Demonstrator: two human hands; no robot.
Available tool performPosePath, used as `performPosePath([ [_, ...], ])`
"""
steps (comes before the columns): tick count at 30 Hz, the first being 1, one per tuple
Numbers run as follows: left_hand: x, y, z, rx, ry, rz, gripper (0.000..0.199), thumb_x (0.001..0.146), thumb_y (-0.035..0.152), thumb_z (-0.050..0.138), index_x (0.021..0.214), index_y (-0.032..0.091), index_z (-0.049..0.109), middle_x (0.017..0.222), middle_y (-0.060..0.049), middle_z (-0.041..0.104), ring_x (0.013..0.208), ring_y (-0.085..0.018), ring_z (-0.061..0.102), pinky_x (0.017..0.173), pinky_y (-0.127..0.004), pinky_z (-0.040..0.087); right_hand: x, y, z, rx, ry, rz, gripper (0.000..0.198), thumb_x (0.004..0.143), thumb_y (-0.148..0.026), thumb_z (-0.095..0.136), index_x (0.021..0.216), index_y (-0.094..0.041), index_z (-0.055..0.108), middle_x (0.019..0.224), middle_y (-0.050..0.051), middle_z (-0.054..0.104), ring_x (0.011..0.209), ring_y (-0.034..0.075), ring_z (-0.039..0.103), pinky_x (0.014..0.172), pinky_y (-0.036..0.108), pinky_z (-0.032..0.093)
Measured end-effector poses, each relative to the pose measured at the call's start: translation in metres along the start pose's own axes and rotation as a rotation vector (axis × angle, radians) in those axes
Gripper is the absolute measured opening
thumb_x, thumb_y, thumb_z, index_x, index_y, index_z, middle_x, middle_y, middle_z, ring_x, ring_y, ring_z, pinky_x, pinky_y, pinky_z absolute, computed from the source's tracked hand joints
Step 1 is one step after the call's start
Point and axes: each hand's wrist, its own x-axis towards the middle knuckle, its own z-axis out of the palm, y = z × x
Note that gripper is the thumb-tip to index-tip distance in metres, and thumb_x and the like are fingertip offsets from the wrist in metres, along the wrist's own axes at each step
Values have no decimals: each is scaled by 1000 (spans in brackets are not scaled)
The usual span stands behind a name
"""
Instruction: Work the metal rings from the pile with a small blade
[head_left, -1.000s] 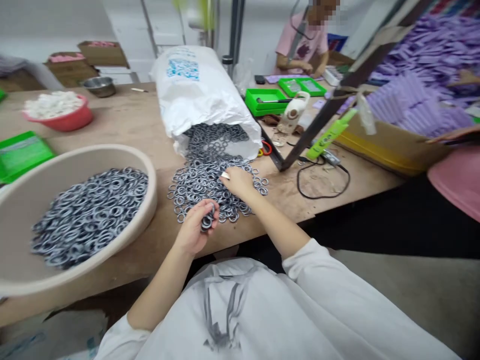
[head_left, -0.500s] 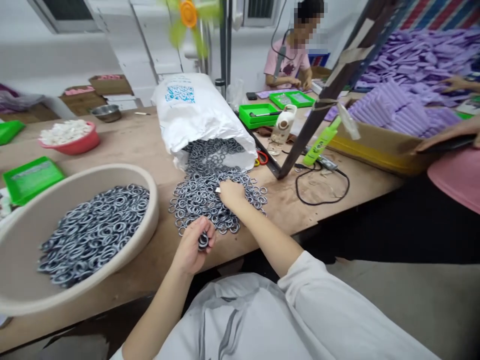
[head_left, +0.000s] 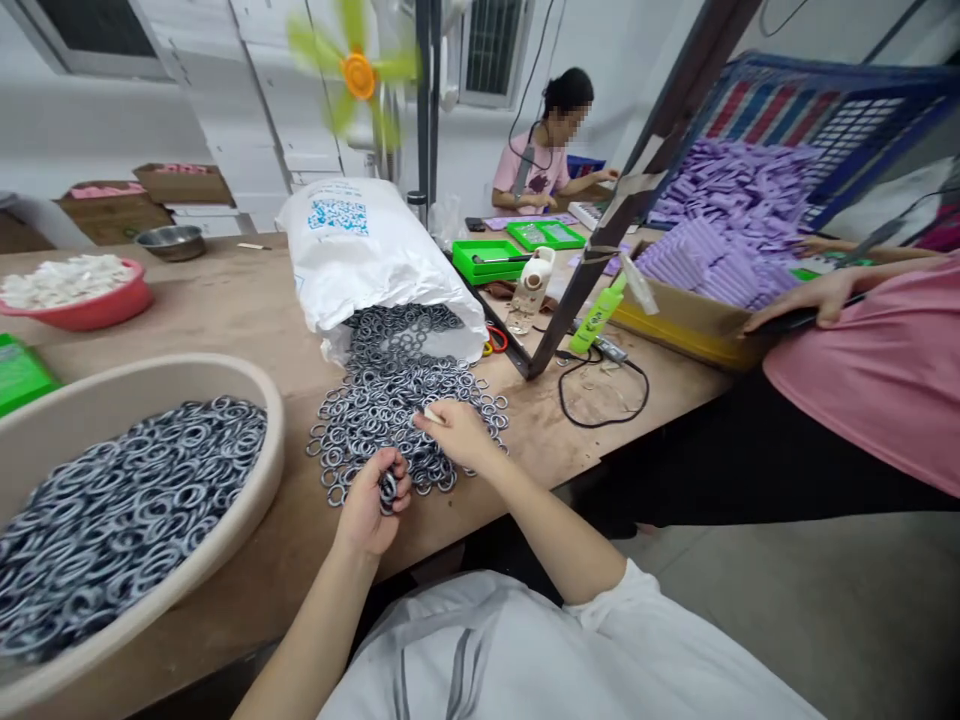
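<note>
My left hand [head_left: 371, 505] is closed around several grey rings [head_left: 387, 490] at the near edge of a loose pile. My right hand [head_left: 456, 435] pinches a small pale, stick-like piece [head_left: 433, 415] just above the ring pile [head_left: 352, 420]; its kind is not clear, and its far end merges with the rings. The pile spills from the open mouth of a white sack [head_left: 375, 255] lying on the table. To the left, a large beige basin [head_left: 274, 420] holds many more of these grey rings.
A red bowl [head_left: 112, 312] of white pieces and a metal bowl [head_left: 171, 243] stand at the left. A dark metal post [head_left: 562, 310], a green bottle [head_left: 598, 318] and a black cable [head_left: 611, 424] lie right of the sack. Co-workers are at the back and right.
The view has swung to the right, showing more of the co-worker there. My right hand has drawn back from the pile, nearer to my left hand, which still holds rings.
</note>
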Motion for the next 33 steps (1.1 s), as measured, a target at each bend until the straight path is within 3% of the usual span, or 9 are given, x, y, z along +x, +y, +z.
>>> performPosePath([
  [5, 5, -10, 12, -12, 59, 88, 49, 62, 44, 89, 82, 17, 53, 59, 10, 48, 38, -1, 38, 33, -13, 26, -22, -18, 17, 137, 120, -100, 46, 95, -38, 58, 59, -20, 37, 63, -5, 43, 62, 11, 41, 59, 25, 25],
  [8, 10, -14, 17, -95, 70, 68, 44, 70, 47, 85, 80, 17, 54, 57, 9, 51, 39, -3, 44, 34, -14, 31, -24, -23, 32, 122, 229, -113, 43, 96, -37, 55, 61, -21, 36, 66, -4, 44, 66, 12, 43, 61, 26, 27],
  [11, 21, -15, 21, -228, 138, 84, 27, 86, 41, 71, 89, 16, 63, 73, 2, 68, 58, -8, 64, 52, -16, 51, -15, -24, 50, 147, 308, -112, 44, 97, -34, 53, 61, -22, 32, 66, -3, 44, 65, 12, 43, 62, 26, 29],
  [14, 32, -15, 23, -335, 196, 128, 20, 93, 36, 62, 94, 17, 66, 86, 1, 73, 74, -9, 70, 71, -19, 58, -4, -25, 62, 153, 345, -89, 45, 96, -33, 56, 60, -22, 29, 65, -4, 43, 65, 12, 43, 63, 26, 30],
  [18, 37, -15, 21, -349, 190, 168, 21, 95, 36, 57, 97, 17, 68, 88, 0, 74, 77, -10, 70, 72, -19, 57, 3, -30, 63, 90, 317, -83, 42, 91, -33, 64, 61, -22, 35, 68, -3, 47, 68, 12, 46, 63, 26, 31],
  [24, 32, -7, 23, -398, 234, 59, 21, 94, 26, 51, 87, 17, 68, 73, 0, 70, 70, -12, 68, 67, -21, 57, 5, -36, 52, 52, 301, -168, 32, 90, -34, 64, 66, -22, 47, 73, -2, 53, 72, 14, 52, 65, 26, 32],
  [27, 18, 9, 24, -417, 260, -37, 24, 95, 22, 44, 79, 17, 62, 69, -1, 65, 64, -11, 65, 56, -19, 53, 3, -40, 39, 165, 400, -187, 32, 98, -38, 53, 70, -22, 52, 72, 0, 52, 73, 14, 52, 68, 25, 36],
  [30, -11, 42, 22, -439, 167, -78, 18, 91, 15, 44, 78, 16, 57, 74, -4, 63, 65, -10, 62, 46, -12, 44, -2, -41, 22, 282, 487, -156, 37, 100, -42, 47, 68, -22, 50, 68, -1, 47, 71, 15, 49, 70, 26, 39],
  [33, -41, 89, 16, -381, 196, 230, 4, 80, 14, 55, 77, 17, 56, 74, -4, 62, 65, -10, 58, 40, -11, 38, -7, -37, 12, 365, 523, -131, 41, 98, -44, 48, 64, -22, 46, 65, -1, 43, 68, 15, 46, 67, 27, 38],
])
